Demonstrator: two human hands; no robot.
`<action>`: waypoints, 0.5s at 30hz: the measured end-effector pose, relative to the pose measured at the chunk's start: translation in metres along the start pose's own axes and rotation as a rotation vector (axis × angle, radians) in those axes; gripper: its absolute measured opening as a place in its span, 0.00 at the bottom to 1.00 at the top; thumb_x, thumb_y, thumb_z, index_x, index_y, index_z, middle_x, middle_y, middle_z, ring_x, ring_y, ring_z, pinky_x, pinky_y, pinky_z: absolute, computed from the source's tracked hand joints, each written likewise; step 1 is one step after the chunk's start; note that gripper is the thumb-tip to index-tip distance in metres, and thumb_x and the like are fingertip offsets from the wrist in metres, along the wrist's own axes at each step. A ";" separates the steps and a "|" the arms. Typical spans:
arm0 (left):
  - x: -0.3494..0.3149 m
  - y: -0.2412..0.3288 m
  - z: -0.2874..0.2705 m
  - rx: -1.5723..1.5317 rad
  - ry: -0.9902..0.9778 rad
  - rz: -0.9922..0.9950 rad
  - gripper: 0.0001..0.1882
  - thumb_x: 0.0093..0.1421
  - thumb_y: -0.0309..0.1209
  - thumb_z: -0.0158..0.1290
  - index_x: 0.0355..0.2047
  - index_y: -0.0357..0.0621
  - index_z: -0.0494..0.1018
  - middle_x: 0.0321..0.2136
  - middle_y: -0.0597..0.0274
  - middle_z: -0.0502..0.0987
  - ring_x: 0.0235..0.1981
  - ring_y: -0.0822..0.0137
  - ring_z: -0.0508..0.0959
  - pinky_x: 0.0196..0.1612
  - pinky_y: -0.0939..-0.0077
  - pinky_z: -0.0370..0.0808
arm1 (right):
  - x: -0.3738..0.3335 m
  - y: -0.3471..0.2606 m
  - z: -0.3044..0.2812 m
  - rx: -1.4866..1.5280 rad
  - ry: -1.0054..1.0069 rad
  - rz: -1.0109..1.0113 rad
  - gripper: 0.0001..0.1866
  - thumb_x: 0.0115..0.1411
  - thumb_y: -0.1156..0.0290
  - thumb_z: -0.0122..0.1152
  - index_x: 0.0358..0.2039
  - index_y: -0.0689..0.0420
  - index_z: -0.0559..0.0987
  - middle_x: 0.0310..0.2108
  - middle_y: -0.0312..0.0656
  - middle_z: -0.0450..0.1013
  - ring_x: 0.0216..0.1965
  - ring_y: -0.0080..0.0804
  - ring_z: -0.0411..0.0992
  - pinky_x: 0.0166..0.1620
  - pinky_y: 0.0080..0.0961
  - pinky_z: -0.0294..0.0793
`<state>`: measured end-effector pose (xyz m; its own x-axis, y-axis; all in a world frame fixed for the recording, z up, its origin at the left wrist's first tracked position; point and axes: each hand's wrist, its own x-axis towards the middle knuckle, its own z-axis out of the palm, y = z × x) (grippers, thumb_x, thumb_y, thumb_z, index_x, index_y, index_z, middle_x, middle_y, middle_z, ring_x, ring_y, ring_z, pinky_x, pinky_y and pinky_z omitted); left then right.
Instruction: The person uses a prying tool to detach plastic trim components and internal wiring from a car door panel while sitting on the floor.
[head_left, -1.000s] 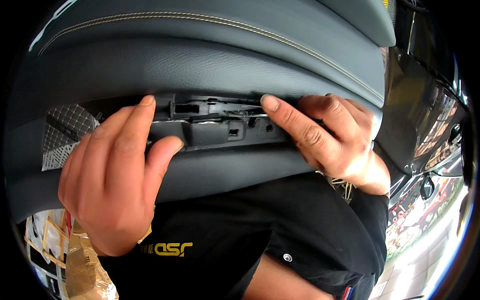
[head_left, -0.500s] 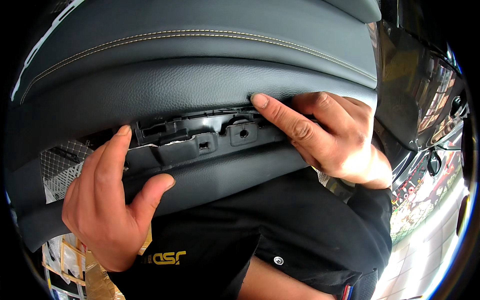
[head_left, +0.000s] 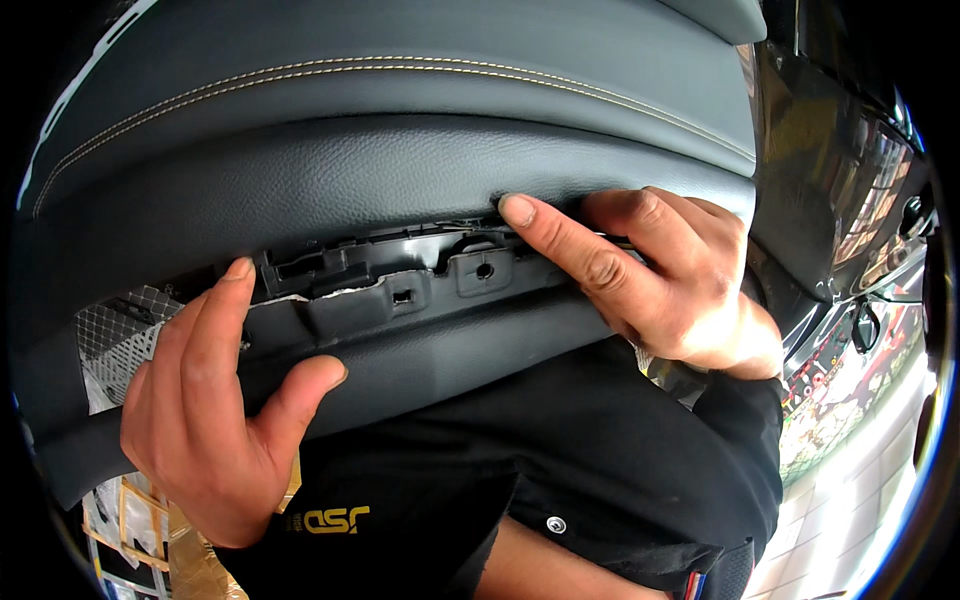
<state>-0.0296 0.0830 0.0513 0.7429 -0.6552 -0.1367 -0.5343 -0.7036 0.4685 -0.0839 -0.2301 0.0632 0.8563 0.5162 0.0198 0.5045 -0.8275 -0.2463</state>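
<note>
A black car door trim panel, leather-like with a double line of pale stitching, lies across my front. Along its middle runs an opening that bares black plastic brackets with square and round holes. At the left end of this opening, my left hand rests with thumb and fingers spread, its index fingertip at the bracket's end and its thumb over the lower padded strip. My right hand is at the opening's right end. Its index finger stretches onto the upper padding's edge; the other fingers bend into the gap, tips hidden.
Glossy dark car bodywork stands at the right, above a pale tiled floor. White and black mesh shows past the panel's left part. Brown wrapping and clear plastic lie at the lower left.
The left hand and the panel's left part have shifted slightly to the left. My right index fingertip has come down a little on the padding's edge.
</note>
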 end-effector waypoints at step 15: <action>0.000 0.001 -0.003 -0.007 -0.011 -0.001 0.33 0.56 0.49 0.64 0.52 0.34 0.75 0.46 0.51 0.83 0.45 0.52 0.84 0.44 0.65 0.81 | -0.006 -0.010 0.002 -0.243 -0.035 -0.067 0.33 0.42 0.76 0.66 0.55 0.50 0.84 0.28 0.33 0.70 0.19 0.20 0.62 0.18 0.19 0.64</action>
<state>-0.0288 0.0831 0.0541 0.7386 -0.6579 -0.1470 -0.5311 -0.7022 0.4742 -0.0937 -0.2244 0.0631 0.8177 0.5756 -0.0065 0.5756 -0.8177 -0.0049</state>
